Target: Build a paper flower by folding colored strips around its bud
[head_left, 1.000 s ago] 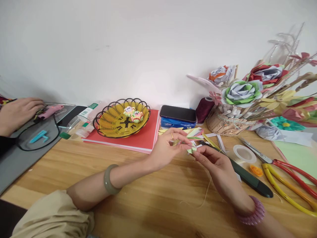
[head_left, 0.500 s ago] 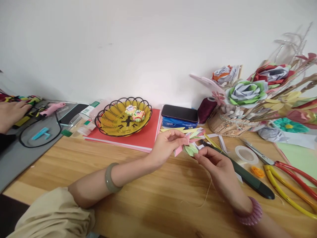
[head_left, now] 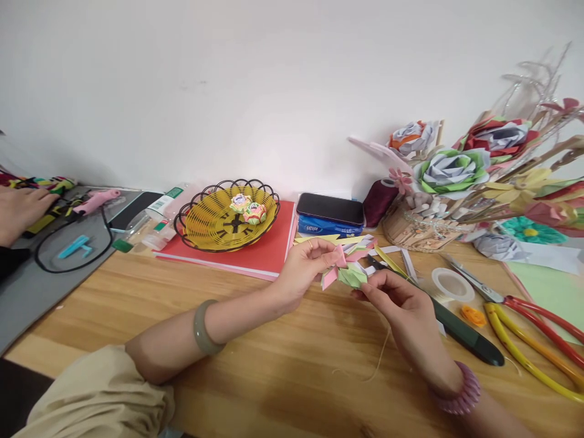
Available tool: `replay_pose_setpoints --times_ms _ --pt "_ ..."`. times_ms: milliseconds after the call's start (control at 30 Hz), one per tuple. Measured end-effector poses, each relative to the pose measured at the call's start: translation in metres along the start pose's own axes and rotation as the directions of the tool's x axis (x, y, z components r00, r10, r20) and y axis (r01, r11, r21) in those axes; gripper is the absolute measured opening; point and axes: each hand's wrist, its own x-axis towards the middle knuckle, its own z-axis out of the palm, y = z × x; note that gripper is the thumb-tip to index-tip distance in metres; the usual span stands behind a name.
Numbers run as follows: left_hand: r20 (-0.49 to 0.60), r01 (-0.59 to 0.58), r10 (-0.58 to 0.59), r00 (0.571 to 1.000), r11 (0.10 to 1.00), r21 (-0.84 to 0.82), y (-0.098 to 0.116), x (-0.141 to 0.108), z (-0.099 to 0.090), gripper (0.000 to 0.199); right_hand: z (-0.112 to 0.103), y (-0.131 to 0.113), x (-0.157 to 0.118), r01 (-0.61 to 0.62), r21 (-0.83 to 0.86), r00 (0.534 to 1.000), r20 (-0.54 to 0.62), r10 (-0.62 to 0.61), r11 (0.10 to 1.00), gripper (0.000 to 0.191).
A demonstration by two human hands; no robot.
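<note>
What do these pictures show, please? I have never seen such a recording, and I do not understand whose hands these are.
There is no machine here: a person works with two bare hands, and every picture comes from one camera worn on that person's head, looking forward and down. The left hand and the right hand together hold a pink and green folded paper piece above the wooden table.

Behind the left arm, a yellow basket stands on red paper, with two small colourful pieces inside. A phone lies on a blue pack. To the right are scissors and larger paper flowers. The hand at the far left belongs to another person.
</note>
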Motion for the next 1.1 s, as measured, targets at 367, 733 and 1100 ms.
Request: replay_pose_setpoints --times_ms 367,733,1100 --pt "0.171 0.088 -0.081 0.982 0.996 -0.033 -0.006 0.005 -0.006 0.029 -0.007 -0.005 0.008 0.139 0.133 0.983 -0.137 -0.12 0.981 0.025" --pt "0.124 0.083 -0.093 0.988 0.993 0.084 -0.002 0.001 0.0 0.022 -0.005 -0.012 0.005 0.017 -0.036 1.0 0.019 -0.017 0.999 0.023" --pt "0.268 -0.317 0.188 0.945 0.727 0.609 0.003 -0.01 0.003 0.015 -0.006 -0.005 0.002 0.34 -0.363 0.921 -0.061 -0.386 0.868 0.012"
